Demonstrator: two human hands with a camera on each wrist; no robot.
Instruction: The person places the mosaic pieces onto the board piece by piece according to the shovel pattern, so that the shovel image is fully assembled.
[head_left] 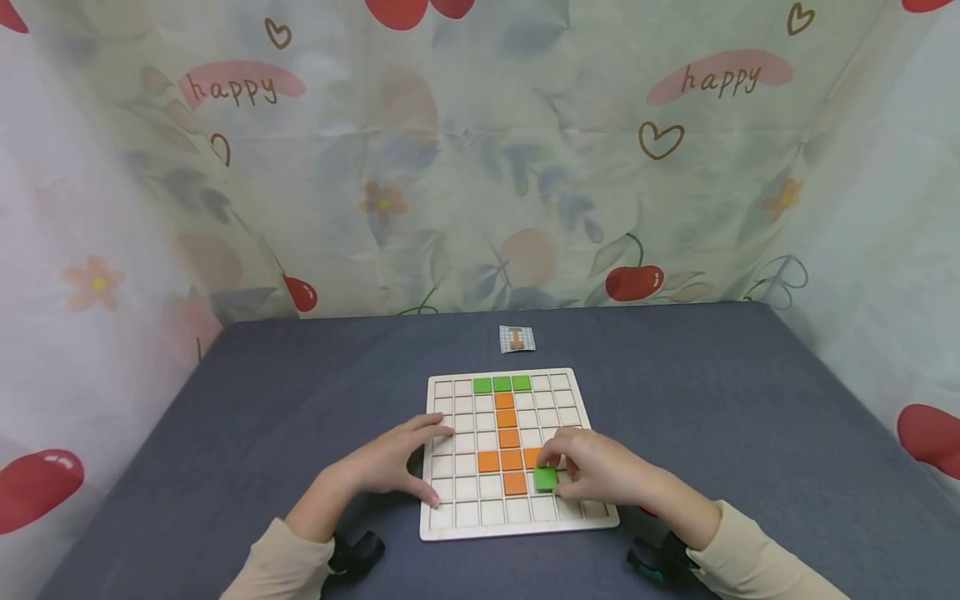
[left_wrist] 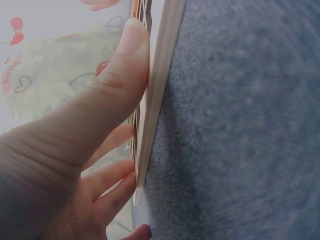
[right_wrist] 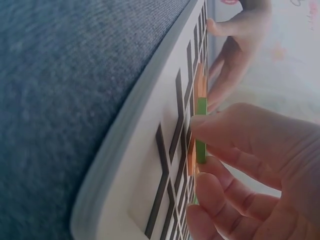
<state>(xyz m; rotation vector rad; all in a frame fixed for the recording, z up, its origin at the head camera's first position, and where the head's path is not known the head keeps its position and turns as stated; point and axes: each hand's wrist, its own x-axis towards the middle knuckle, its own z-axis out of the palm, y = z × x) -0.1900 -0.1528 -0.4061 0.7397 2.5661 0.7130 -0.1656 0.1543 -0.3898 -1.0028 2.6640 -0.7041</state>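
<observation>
Your right hand (head_left: 600, 467) pinches a green tile (head_left: 545, 480) between thumb and fingers, just right of the lowest orange tile (head_left: 514, 483); whether it touches the board you cannot tell. Your left hand (head_left: 386, 461) is spread wide, thumb and fingertips resting on the left edge of the white gridded board (head_left: 480, 534). Three more green tiles (head_left: 502, 384) top the orange column. Beyond the board, a small card (head_left: 517, 338) lies on the dark tablecloth (head_left: 322, 367).

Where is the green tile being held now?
In the head view, the right hand pinches the green tile over the board, just right of the lowest orange tile.
</observation>
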